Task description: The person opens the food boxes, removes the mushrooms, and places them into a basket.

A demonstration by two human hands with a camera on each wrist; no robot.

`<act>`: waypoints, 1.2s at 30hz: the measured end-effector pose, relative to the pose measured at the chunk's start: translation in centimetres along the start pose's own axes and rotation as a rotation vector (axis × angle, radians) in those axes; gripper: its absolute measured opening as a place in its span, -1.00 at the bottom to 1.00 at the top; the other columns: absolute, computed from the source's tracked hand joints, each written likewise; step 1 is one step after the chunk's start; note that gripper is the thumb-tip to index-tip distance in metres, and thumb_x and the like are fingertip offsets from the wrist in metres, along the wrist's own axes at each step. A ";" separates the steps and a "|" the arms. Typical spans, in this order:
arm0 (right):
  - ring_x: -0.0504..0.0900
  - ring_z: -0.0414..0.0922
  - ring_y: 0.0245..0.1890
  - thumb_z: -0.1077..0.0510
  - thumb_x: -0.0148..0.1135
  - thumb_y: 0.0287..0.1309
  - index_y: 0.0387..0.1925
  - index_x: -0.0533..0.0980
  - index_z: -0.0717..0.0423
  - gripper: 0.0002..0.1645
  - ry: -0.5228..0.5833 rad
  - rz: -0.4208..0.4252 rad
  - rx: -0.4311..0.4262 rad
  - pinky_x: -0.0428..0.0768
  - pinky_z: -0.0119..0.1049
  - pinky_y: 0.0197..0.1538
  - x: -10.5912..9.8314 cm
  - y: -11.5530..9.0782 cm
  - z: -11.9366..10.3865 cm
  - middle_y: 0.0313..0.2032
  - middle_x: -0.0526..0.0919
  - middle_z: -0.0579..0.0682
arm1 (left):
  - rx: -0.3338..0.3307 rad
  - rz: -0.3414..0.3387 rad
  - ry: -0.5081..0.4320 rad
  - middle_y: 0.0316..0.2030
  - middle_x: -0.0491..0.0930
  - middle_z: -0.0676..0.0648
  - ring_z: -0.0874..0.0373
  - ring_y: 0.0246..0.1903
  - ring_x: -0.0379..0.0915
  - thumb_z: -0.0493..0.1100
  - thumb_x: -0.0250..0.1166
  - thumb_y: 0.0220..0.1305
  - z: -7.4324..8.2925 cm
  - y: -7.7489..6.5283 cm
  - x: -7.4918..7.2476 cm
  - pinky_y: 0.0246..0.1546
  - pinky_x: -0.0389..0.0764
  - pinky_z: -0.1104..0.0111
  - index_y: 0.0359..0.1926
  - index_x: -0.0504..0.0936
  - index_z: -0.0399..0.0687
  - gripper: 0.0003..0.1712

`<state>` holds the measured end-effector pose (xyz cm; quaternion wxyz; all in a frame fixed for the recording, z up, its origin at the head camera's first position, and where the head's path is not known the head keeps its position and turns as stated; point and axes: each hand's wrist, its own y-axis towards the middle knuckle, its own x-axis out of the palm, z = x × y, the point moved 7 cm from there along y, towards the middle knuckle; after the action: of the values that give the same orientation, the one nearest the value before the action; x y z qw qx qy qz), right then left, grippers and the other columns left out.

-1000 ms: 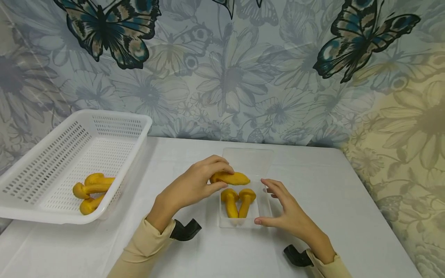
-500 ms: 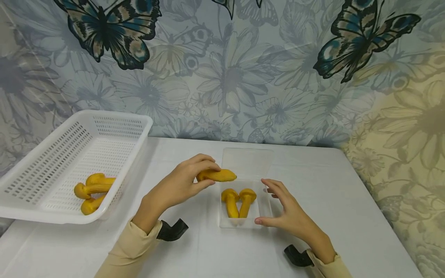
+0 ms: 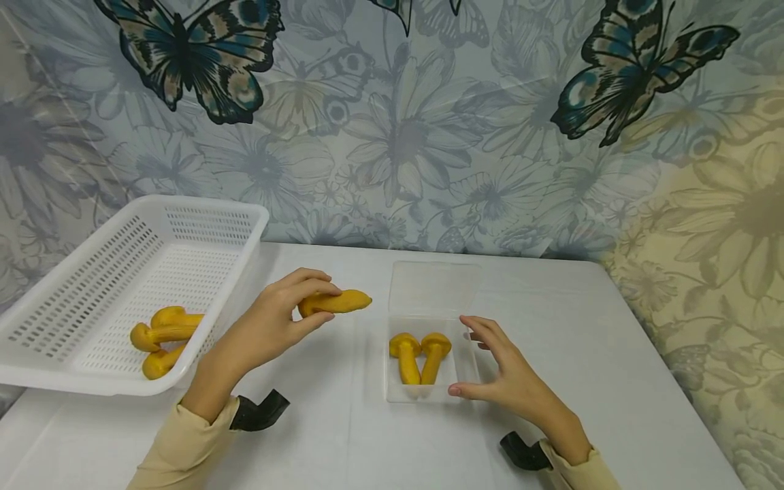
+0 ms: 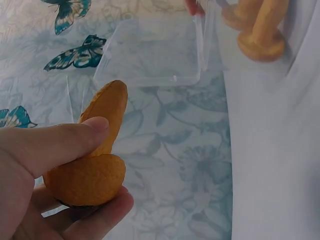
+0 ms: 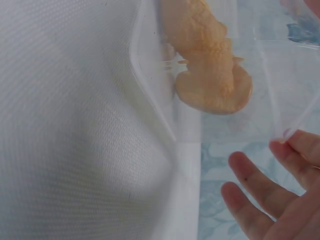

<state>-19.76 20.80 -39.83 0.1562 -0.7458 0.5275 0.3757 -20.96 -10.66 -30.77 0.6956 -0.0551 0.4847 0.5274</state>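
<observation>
A yellow mushroom (image 3: 343, 301) is in my left hand (image 3: 269, 323), raised over the table between the white basket and the clear plastic box. In the left wrist view my thumb presses on the stem of the mushroom (image 4: 90, 180), and the fingers curl under its cap. My right hand (image 3: 517, 381) holds the right side of the clear plastic box (image 3: 462, 371), thumb at the front corner and index finger at the rear one. Inside the box lie two mushrooms (image 3: 408, 361) side by side, caps toward the back. Its transparent lid (image 3: 435, 286) is folded back.
A white perforated basket (image 3: 245, 252) stands at the left with 3 mushrooms (image 3: 165, 333) near its front right corner. The white-covered table (image 3: 343, 435) meets a butterfly-and-flower backdrop (image 3: 392, 170) behind.
My left hand has moved left with the mushroom, from above the plastic box to beside it. My right hand and the box have stayed in place.
</observation>
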 end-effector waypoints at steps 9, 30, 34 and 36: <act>0.46 0.04 0.21 -0.13 0.62 -0.17 0.47 0.19 -0.09 0.19 -0.010 0.008 -0.005 0.52 0.12 0.19 0.0 0.1 0.0 0.36 0.31 0.02 | -0.008 0.100 0.077 0.06 0.59 -0.06 0.13 -0.09 0.57 -0.35 0.49 0.06 -1.3 -1.9 -3.2 -0.16 0.50 0.65 -0.01 0.67 -0.03 -0.57; 0.46 0.00 0.24 -0.15 0.63 -0.20 0.47 0.20 -0.11 0.20 0.003 0.001 0.017 0.51 0.09 0.22 0.0 0.0 -0.2 0.37 0.29 -0.07 | -0.109 0.211 0.234 0.03 0.61 -0.05 0.43 -0.15 0.40 -0.41 0.53 -0.04 -4.5 -5.8 -7.3 -0.23 0.37 0.78 0.03 0.65 -0.06 -0.45; 0.46 0.03 0.22 -0.14 0.62 -0.17 0.47 0.19 -0.12 0.19 -0.011 0.001 0.011 0.51 0.11 0.20 0.0 0.0 0.0 0.37 0.30 -0.02 | -0.133 0.218 0.240 0.02 0.60 -0.08 0.54 -0.16 0.34 -0.42 0.51 -0.02 -5.3 -6.5 -7.9 -0.24 0.37 0.81 0.02 0.64 -0.09 -0.48; 0.46 0.04 0.21 -0.13 0.62 -0.16 0.47 0.19 -0.11 0.18 -0.014 0.001 0.004 0.52 0.12 0.20 0.0 0.0 0.0 0.36 0.31 0.02 | -0.147 0.222 0.244 0.02 0.60 -0.10 0.58 -0.17 0.31 -0.41 0.50 0.00 -5.7 -6.9 -8.2 -0.25 0.37 0.81 0.03 0.64 -0.10 -0.49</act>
<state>-19.80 20.81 -39.84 0.1612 -0.7425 0.5275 0.3801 -18.82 -22.56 -30.71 0.5634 -0.1156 0.5288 0.6242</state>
